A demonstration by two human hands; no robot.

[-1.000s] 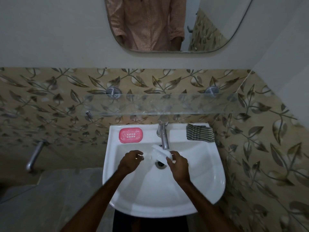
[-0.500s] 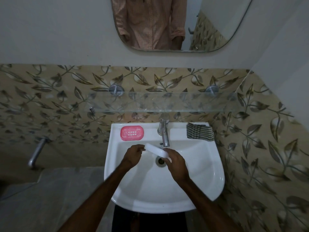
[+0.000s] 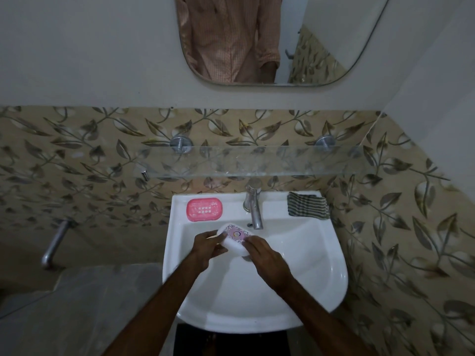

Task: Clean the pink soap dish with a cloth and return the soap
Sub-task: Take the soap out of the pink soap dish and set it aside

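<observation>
The pink soap dish (image 3: 204,209) sits empty on the back left ledge of the white sink (image 3: 308,278). A white soap bar with a pink patterned label (image 3: 235,236) is held over the basin, just left of the tap's spout. My left hand (image 3: 207,249) grips its left end. My right hand (image 3: 267,258) holds its right end. A folded striped cloth (image 3: 308,204) lies on the back right ledge.
A chrome tap (image 3: 253,205) stands at the middle of the back ledge. A glass shelf (image 3: 246,163) runs above the sink on two chrome mounts. A mirror (image 3: 270,39) hangs higher up. A metal pipe (image 3: 55,244) juts from the left wall.
Both hands have carried the soap left and toward the back of the basin. My left hand has taken hold of it, and the label side now faces up.
</observation>
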